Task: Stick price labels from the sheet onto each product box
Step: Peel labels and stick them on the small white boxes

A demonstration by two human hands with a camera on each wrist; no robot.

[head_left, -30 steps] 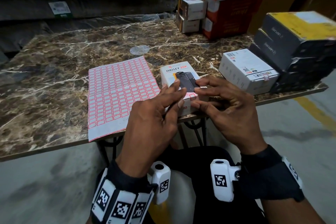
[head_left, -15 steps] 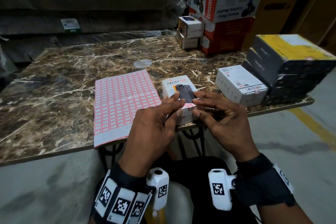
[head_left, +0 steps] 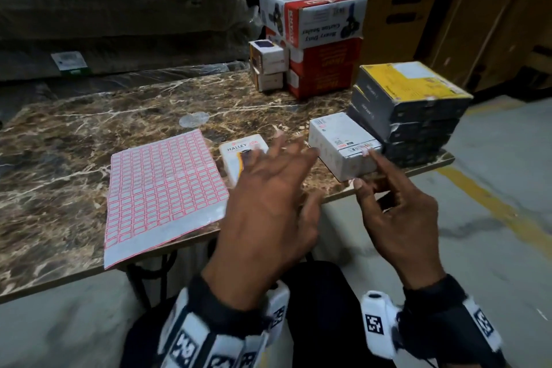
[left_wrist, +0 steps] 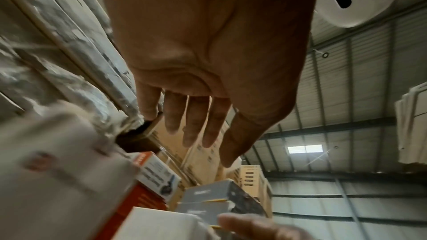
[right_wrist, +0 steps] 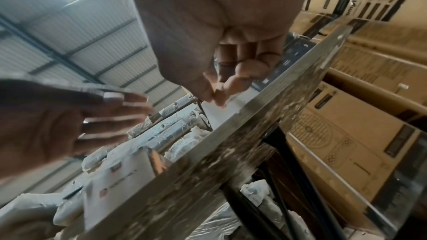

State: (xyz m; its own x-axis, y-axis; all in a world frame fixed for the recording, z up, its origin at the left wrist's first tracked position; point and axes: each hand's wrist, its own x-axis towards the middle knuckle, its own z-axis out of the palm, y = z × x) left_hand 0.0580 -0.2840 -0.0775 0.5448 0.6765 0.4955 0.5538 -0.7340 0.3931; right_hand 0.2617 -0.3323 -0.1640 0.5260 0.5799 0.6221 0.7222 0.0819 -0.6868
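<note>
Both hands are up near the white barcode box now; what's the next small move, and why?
Probably grip the white cardboard box with the barcode and slide it nearer. The right hand already touches its near end, the left hand hovers open, and the red-bordered label sheet lies left.

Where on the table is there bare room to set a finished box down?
Bare marble lies left of the label sheet and behind it, up to the red and white cartons. The right end is crowded: white box, grey stack, both hands.

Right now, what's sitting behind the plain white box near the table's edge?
Behind the white box stands a stack of dark grey boxes, the top one yellow-faced. Their lower front is covered by it.
</note>
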